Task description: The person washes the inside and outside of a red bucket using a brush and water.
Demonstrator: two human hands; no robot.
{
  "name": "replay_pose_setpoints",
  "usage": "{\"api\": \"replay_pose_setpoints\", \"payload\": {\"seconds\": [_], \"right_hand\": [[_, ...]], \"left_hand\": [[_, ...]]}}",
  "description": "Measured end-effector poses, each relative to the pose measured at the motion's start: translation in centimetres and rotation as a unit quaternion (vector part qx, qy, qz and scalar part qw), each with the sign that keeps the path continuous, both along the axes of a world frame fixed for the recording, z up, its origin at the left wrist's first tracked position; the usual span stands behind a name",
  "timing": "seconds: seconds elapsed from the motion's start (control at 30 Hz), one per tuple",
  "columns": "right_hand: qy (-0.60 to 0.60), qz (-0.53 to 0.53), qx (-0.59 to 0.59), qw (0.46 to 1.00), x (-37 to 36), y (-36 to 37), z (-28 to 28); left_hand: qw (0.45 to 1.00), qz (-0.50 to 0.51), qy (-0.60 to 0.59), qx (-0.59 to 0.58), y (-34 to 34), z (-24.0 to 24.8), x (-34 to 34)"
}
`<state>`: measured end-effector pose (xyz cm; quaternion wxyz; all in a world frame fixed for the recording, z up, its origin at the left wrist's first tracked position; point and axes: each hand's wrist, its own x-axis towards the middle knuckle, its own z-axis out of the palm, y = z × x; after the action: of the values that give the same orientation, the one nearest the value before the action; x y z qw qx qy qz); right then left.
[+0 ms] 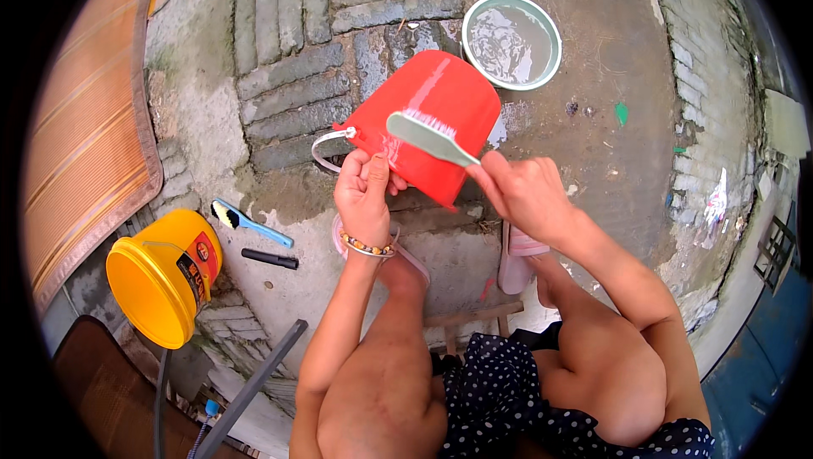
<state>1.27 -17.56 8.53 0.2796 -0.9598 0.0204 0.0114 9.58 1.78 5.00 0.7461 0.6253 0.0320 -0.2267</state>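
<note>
A red plastic bucket is tipped on its side in front of me, wet streaks shining on its outer wall. Its white handle hangs out at the left. My left hand grips the bucket's near rim, thumb on the outside. In my right hand is a pale green scrub brush, held by its handle. The brush head lies over the bucket's side, with its bristles partly showing along the far edge. Whether the bristles press on the wall is hard to make out.
A round basin of cloudy water stands beyond the bucket. At left are a yellow bucket on its side, a blue-handled brush and a black rod-like object. An orange striped mat and grey metal bars flank that side.
</note>
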Motion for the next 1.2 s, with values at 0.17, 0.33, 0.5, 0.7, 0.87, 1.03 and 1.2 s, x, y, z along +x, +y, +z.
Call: {"api": "replay_pose_setpoints", "payload": {"seconds": [0.17,0.33,0.5,0.7,0.87,1.03,1.2], "right_hand": [[-0.051,-0.099,0.011,0.994,0.3,-3.1,-1.4],[-0.035,0.031,0.06,0.997,-3.3,2.4,-1.2],[-0.035,-0.094,-0.028,0.995,1.7,-1.8,-3.6],[0.082,-0.252,-0.105,0.958,3.1,-11.3,-6.1],[0.138,-0.254,0.132,0.948,1.9,-7.1,-1.8],[0.056,-0.033,0.168,0.984,-0.4,0.5,1.2],[-0.006,-0.051,0.039,0.998,1.9,-0.7,-1.2]], "left_hand": [[1.0,0.007,-0.001,-0.007,0.1,-0.2,0.2],[1.0,0.026,0.0,-0.01,0.2,-0.3,0.8],[1.0,0.028,0.003,0.01,0.1,-0.1,0.8],[0.999,0.039,0.008,-0.01,-0.2,0.1,1.0],[1.0,0.027,-0.002,-0.002,0.3,0.2,0.4],[0.999,-0.007,-0.045,0.028,0.2,0.9,-0.7],[0.995,-0.031,-0.083,0.039,0.5,0.1,-1.0]]}}
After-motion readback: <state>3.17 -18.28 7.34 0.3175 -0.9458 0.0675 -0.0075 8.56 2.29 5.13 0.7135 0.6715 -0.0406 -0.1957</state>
